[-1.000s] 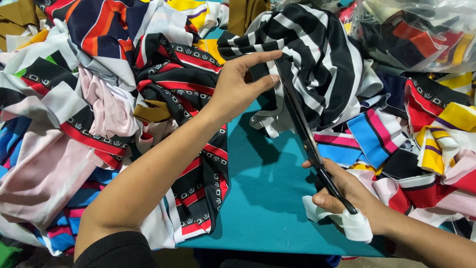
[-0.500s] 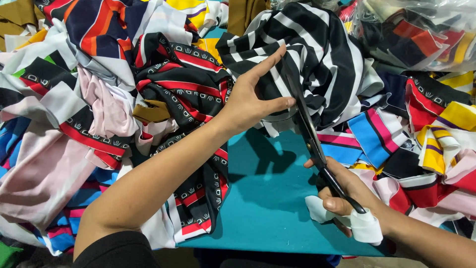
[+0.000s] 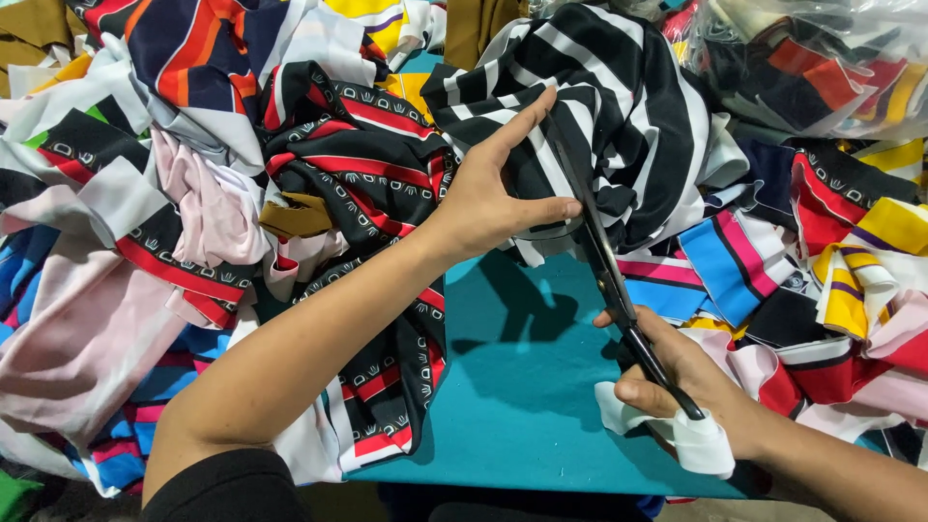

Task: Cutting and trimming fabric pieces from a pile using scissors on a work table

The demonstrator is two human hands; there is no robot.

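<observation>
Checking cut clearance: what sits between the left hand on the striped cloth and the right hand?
Head view: the scissors' black blades run from right hand up past left hand into the black-and-white striped cloth; bare teal tabletop below.

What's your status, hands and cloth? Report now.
Left hand grips black-and-white striped fabric. Right hand works black scissors, blades at the fabric's edge. Loose fabric scraps crowd the teal table.

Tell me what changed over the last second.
The scissors have pushed further up into the black-and-white striped cloth. The left hand has shifted a little to the right along the cloth, keeping its grip beside the blades. The right hand still holds the handles. The cloth piles and teal table stayed put.
</observation>
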